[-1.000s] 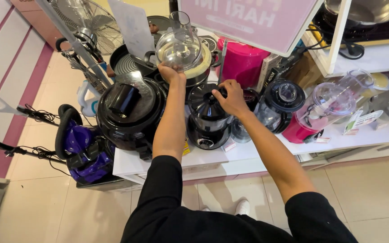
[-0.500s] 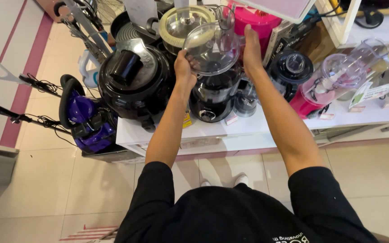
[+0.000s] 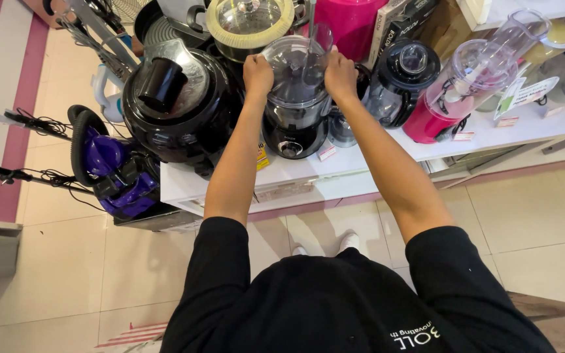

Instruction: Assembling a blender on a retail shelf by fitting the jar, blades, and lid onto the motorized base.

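Fingers: both hands grip clear bowl [image 3: 295, 65] | black cooker [image 3: 178, 108] left | black blender [image 3: 400, 78] right

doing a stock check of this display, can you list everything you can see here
clear bowl: 1, see-through, on black base, held by both hands
black base: 1, white shelf front
white shelf: 1, bears the appliances
round black cooker: 1, left of base
black blender: 1, right of base
pink processor: 1, clear top, far right
purple vacuum: 1, floor, left
left hand: grip on bowl's left side
right hand: grip on bowl's right side
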